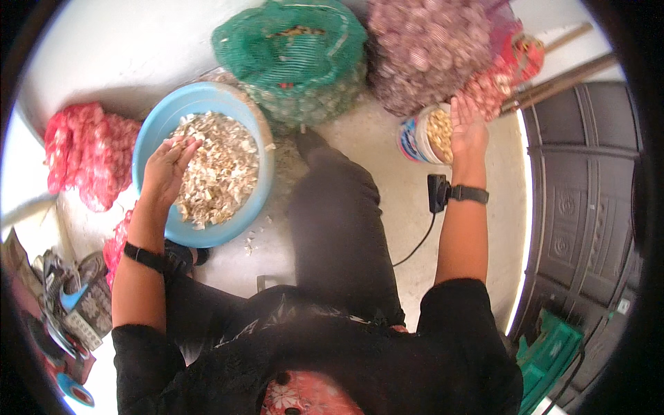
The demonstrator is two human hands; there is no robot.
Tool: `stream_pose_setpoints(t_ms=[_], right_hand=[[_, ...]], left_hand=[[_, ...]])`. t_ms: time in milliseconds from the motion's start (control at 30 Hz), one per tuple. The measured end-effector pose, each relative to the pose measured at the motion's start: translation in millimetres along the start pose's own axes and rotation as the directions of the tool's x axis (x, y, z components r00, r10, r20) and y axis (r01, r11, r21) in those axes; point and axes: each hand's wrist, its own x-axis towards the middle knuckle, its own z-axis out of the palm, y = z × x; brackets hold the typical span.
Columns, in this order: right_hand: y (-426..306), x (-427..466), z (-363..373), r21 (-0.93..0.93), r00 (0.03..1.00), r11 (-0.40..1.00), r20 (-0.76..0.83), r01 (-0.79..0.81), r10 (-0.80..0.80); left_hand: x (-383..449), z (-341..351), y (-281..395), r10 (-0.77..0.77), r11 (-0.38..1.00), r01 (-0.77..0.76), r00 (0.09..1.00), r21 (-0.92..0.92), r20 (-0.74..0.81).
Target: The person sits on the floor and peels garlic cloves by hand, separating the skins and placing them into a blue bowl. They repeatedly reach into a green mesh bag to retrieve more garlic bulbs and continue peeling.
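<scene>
My left hand (168,168) is above the near left side of a light-blue plastic basin (202,238). Its fingers are slightly bent and apart, and I see nothing held in it. Dry, papery garlic skins (220,176) heap inside the basin. My right hand (469,127) is turned palm up with the fingers stretched out, and nothing lies on it. It overlaps the right rim of a small printed plastic bucket (410,137), which holds peeled garlic cloves (439,129). Both wrists wear black straps; a black device is attached at the right one.
A green mesh sack (290,57) stands beyond the basin. Right of it is a big purple net sack of garlic bulbs (430,46), beside a smaller red net bag (493,88). Another red net sack (93,155) sits left. A dark panelled door (581,181) borders the right.
</scene>
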Motion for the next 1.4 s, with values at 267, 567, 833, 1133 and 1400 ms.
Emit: stream_pose_setpoints(t_ms=[267,567,833,1133,1400], right_hand=[[44,-97,178,-0.36,0.512,0.744,0.858,0.562,0.028],[138,-75,212,-0.419,0.427,-0.105,0.83,0.902,0.36],[155,-96,219,-0.201,0.184,0.096,0.969,0.975,0.164],[144,-64,218,-0.542,0.532,-0.004,0.823,0.84,0.202],[161,-23,223,-0.229,0.293,-0.208,0.88,0.951,0.374]], left_hand=[[-18,10,13,-0.093,0.968,0.12,0.987,0.223,-0.129],[-45,18,31,-0.088,0.98,0.083,0.996,0.183,0.02],[-44,32,34,-0.044,0.936,0.003,0.993,0.351,0.11],[-39,52,20,0.049,0.838,-0.132,0.985,0.53,0.168],[-20,90,20,-0.042,0.842,-0.117,0.959,0.526,0.281]])
